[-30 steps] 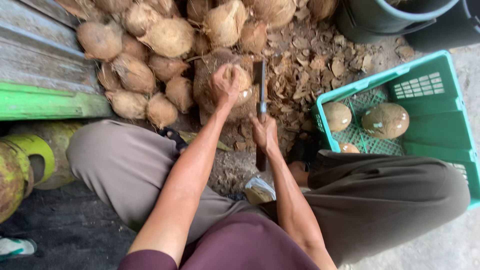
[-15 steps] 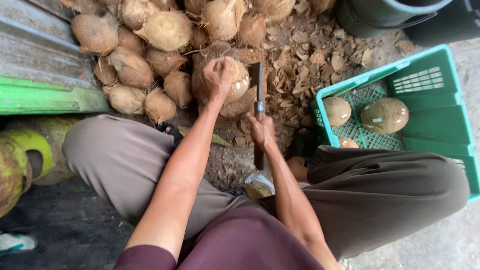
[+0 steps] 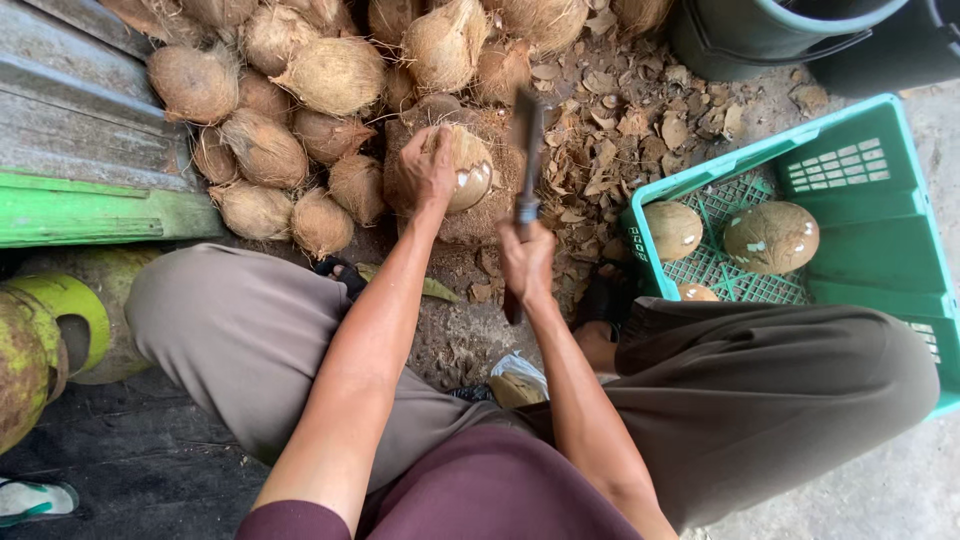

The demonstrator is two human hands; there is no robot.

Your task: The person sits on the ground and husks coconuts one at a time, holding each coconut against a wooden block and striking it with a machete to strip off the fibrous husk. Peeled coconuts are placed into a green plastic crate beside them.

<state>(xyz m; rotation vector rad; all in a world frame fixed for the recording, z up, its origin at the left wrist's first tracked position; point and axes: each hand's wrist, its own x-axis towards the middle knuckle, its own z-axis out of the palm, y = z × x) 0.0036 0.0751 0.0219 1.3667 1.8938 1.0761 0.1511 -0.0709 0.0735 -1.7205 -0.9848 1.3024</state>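
Coconut (image 3: 462, 170), half-husked, sits on the fibrous chopping stump (image 3: 470, 215) and your left hand (image 3: 428, 168) is wrapped over its top, fingers curled and pressed tight to the shell. Since 1 s ago you've rolled it a bit under that palm: more smooth pale shell shows on the side facing the blade now, so trimming looks well along. Your right hand (image 3: 527, 262) is fisted round the handle of the cleaver (image 3: 525, 150), blade pointing away from you, just right of the nut, not touching it. It was upright 0.5 s ago too, so no real swing between frames, more a reset btwn cuts.

Beyond your left hand, approx a dozen untrimmed brown coconuts (image 3: 300, 120) piled vs the grey boards. Past the blade, dry husk chips (image 3: 620, 130) litter the ground. Off to the right of your right hand: green plastic crate (image 3: 860, 200), latticed, with 3 cleaned nuts (image 3: 771, 237) inside, 1 mostly hidden by your knee.

Packages, signs: no readable label anywhere. Crumpled pale plastic bag (image 3: 520, 378) below your right wrist, between your knees. Dark tub (image 3: 770, 40) beyond the crate, yellow-green round container (image 3: 50, 330) far left of your left elbow.
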